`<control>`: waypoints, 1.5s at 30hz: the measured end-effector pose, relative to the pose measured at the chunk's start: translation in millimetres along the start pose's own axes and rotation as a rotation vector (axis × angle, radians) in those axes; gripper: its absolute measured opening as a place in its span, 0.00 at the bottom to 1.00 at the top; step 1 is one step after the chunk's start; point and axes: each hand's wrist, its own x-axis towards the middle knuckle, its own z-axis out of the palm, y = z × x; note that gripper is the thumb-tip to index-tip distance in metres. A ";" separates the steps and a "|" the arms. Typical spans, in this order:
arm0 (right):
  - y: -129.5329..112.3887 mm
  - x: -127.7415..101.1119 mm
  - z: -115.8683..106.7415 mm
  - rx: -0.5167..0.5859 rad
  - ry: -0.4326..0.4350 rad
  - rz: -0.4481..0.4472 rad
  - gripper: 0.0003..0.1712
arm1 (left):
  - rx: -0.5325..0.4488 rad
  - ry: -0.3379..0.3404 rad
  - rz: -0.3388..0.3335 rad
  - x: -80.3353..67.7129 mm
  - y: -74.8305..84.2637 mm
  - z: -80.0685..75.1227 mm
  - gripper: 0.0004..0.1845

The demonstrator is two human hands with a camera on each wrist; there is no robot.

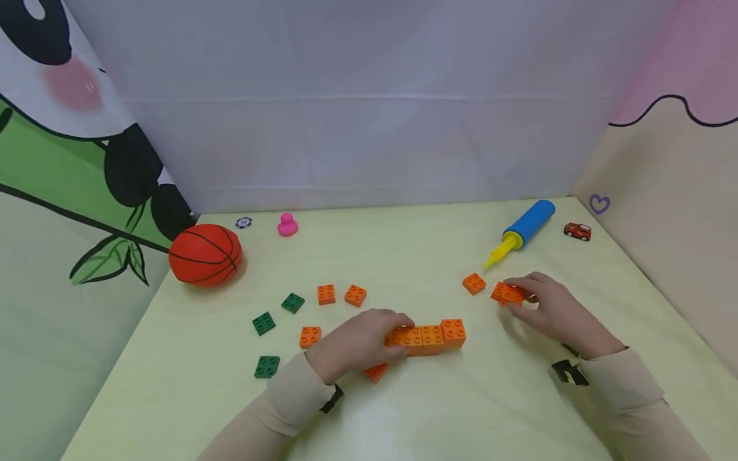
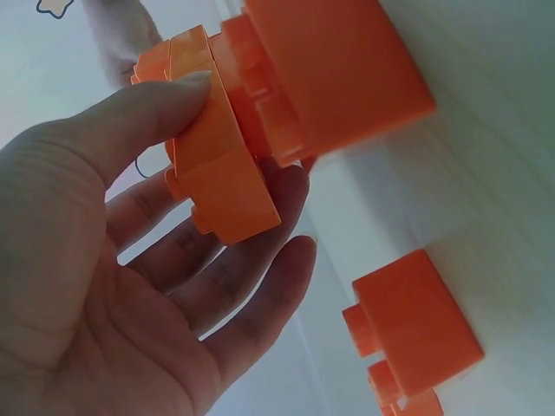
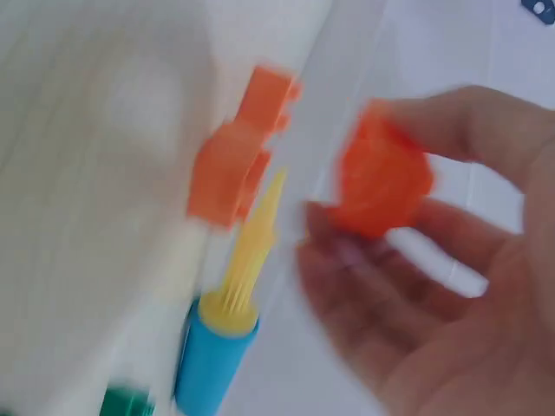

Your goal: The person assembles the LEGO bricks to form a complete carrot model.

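A row of joined orange bricks [image 1: 429, 337] lies at the middle of the pale yellow table [image 1: 403, 403]. My left hand [image 1: 360, 339] grips its left end, thumb and fingers curled round the bricks [image 2: 217, 165]. To the right, my right hand [image 1: 548, 307] pinches a single orange brick [image 1: 507, 293] on the table; the right wrist view shows this brick [image 3: 381, 178] blurred between thumb and fingers. Another loose orange brick [image 1: 473, 283] lies just left of it. An orange brick [image 1: 376, 371] peeks out under my left wrist.
Loose orange bricks [image 1: 340, 294] and green bricks [image 1: 264, 323] lie left of centre. A red ball [image 1: 205, 253], a pink duck [image 1: 287, 225] and a poker chip [image 1: 243, 222] are at the back left. A blue and yellow pump [image 1: 521, 230] and a red toy car [image 1: 578, 231] sit at the back right.
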 end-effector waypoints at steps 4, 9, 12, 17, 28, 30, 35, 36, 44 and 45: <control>-24.0 -0.7 10.7 0.112 0.100 -0.208 0.25 | 0.001 -0.009 -0.009 0.2 0.0 0.1 0.21; -58.3 2.7 27.9 0.235 0.053 -0.378 0.25 | 0.003 -0.008 0.002 0.4 1.1 0.6 0.21; -71.9 3.0 36.9 0.253 -0.036 -0.402 0.26 | 0.000 -0.002 0.015 0.6 2.4 1.1 0.21; -76.8 1.4 48.2 0.216 -0.154 -0.379 0.26 | 0.002 -0.006 0.026 1.6 4.4 0.4 0.21; -71.4 4.0 53.7 0.238 -0.174 -0.375 0.26 | 0.007 0.004 0.039 2.4 3.1 -1.8 0.20; -71.5 5.9 53.8 0.247 -0.190 -0.369 0.26 | 0.002 0.009 0.036 1.2 2.3 -1.6 0.20; -72.1 8.9 55.6 0.294 -0.211 -0.369 0.26 | -0.008 0.015 0.030 -0.8 1.3 -1.7 0.20; -72.1 9.1 56.3 0.302 -0.212 -0.370 0.27 | -0.007 0.015 0.027 -0.8 1.0 -1.5 0.20; -68.3 10.0 59.3 0.302 -0.222 -0.370 0.27 | 0.029 0.008 -0.014 -3.7 1.5 -1.1 0.26; -67.4 9.9 59.0 0.295 -0.220 -0.368 0.27 | 0.037 0.009 -0.034 -5.0 1.3 -1.1 0.29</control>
